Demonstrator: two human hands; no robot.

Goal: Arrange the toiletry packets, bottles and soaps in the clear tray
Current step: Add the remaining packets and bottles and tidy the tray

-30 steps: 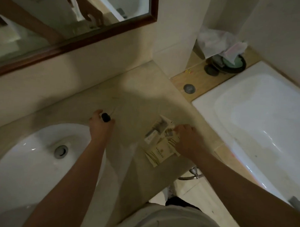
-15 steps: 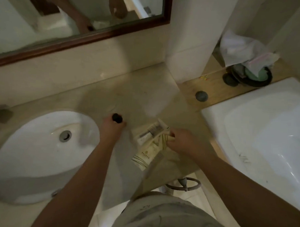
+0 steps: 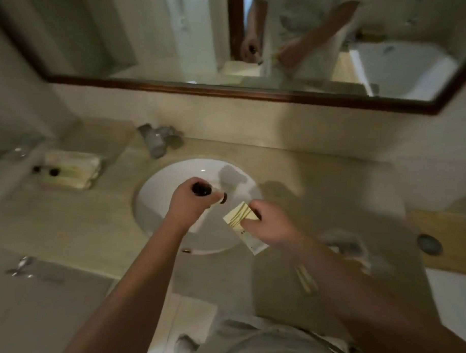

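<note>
1. Left hand (image 3: 192,202) is closed round a dark-capped bottle (image 3: 202,189), over the sink (image 3: 160,197).
2. Right hand (image 3: 273,225) pinches cream packets (image 3: 238,216) with olive stripes, at the bowl's 3 o'clock edge; blurred.
3. Another packet (image 3: 305,280) lies on the worktop (image 3: 319,179), at 5 o'clock from the right hand.

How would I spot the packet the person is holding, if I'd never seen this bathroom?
Start at the white sink set in the beige counter. Over its right rim, the right hand pinches a flat cream packet. Curved olive stripes across it set it apart from the dark-capped bottle in the left hand and from the blurred packets lying further right on the counter.
</note>
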